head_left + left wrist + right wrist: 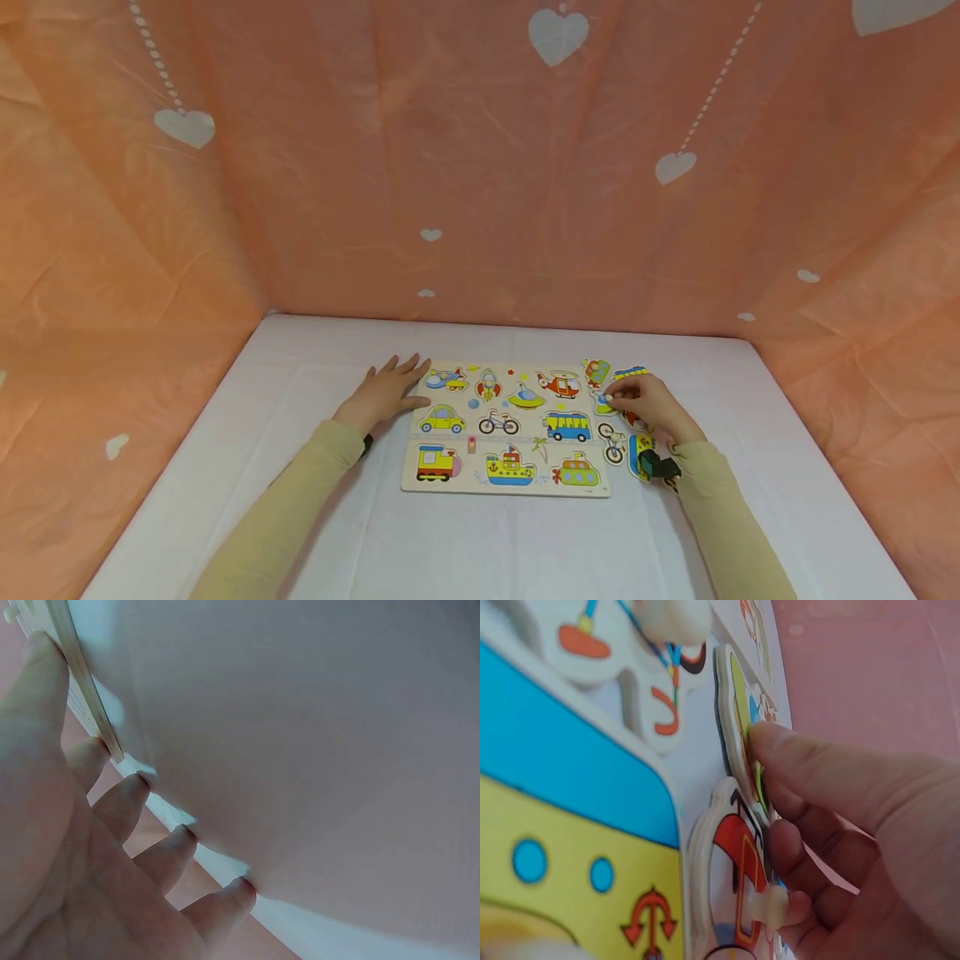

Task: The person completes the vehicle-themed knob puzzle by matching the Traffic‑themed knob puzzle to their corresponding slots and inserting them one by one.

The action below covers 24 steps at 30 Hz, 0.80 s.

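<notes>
Nearest, khaki sleeves (292, 500) cross the white table (420, 542). The left hand (387, 392), fingers spread, touches the vehicle puzzle board's (491, 443) left edge; the right hand (651, 400) pinches the flying-saucer piece (602, 408) just right of the board, beside the bicycle piece (615, 439).

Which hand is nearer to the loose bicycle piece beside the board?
Right. The right hand is just beyond the bicycle piece, pinching a green-yellow piece; the left hand is across the board, at its left edge.
</notes>
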Available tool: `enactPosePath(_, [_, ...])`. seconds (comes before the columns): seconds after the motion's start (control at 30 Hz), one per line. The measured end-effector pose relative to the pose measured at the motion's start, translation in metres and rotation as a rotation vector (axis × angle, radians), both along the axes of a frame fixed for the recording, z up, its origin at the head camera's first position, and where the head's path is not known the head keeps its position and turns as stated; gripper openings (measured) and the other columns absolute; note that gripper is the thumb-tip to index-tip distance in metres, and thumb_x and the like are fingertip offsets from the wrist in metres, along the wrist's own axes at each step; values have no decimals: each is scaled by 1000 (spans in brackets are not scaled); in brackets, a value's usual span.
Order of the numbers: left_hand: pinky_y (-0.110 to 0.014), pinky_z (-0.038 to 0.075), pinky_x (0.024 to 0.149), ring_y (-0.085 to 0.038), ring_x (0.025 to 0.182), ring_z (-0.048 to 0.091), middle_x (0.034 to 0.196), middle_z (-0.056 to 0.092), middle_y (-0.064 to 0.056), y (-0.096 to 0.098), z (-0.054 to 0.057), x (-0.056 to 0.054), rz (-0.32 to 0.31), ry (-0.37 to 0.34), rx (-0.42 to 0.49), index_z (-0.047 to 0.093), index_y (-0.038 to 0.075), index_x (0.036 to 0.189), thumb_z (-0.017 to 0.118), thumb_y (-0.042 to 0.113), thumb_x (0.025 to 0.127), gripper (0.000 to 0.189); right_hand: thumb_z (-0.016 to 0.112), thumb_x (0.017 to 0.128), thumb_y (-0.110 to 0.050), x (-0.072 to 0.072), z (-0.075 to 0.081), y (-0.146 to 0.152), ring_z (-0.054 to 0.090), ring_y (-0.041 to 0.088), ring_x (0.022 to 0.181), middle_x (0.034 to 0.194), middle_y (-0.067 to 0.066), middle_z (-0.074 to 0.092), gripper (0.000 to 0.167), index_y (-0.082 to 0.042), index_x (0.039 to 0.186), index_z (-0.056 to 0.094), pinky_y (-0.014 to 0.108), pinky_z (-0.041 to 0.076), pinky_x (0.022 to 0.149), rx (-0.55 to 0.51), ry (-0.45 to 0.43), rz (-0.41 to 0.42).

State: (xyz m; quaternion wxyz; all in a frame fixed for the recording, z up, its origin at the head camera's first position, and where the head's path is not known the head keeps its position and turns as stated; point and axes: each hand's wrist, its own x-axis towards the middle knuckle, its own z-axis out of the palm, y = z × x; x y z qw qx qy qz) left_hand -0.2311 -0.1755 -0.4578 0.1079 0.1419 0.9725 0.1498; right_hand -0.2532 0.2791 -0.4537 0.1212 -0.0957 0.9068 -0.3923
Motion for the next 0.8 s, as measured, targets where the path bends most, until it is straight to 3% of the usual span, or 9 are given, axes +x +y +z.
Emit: enactPosePath(0.8, [-67, 11, 107, -45, 140, 14, 156, 23, -11, -1, 1, -3, -13, -10, 1, 29, 16, 152, 62, 51, 88, 80, 71, 87, -11, 11, 3, -5, 55, 20, 73, 85, 7, 64, 18, 1, 100, 69, 23, 45, 53, -44, 80, -8])
